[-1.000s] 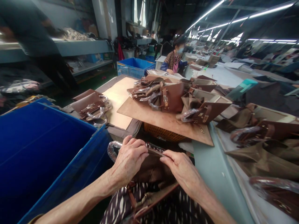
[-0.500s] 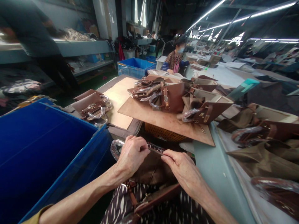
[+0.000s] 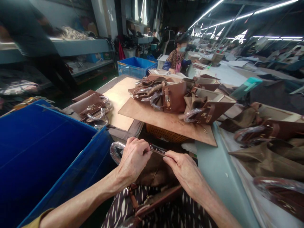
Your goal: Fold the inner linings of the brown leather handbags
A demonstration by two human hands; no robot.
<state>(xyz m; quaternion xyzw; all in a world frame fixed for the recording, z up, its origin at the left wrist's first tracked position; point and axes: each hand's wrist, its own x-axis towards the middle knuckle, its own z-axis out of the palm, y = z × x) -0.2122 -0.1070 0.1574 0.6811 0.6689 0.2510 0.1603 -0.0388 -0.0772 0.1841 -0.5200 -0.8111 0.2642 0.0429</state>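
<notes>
A brown handbag (image 3: 155,169) lies across my lap, on black-and-white patterned cloth (image 3: 116,207). My left hand (image 3: 135,155) pinches the far edge of the bag, its fingers curled over the rim. Just to the right, my right hand (image 3: 181,163) grips the same edge between thumb and fingers. A short stretch of that edge shows between the two hands. One plastic-wrapped handle (image 3: 117,151) loops out beyond my left hand. Brown straps with metal fittings hang at the bag's near side. My palms and the inside of the bag are hidden.
A large blue bin (image 3: 45,142) stands at my left. Ahead, several brown handbags (image 3: 175,98) sit on a brown board (image 3: 152,117). More bags (image 3: 275,133) lie on the table at right. A seated co-worker (image 3: 177,58) is beyond; another person (image 3: 30,41) stands at far left.
Both hands keep their hold on the bag's edge, in nearly the same place. The whole view has shifted slightly; the bags ahead look unmoved.
</notes>
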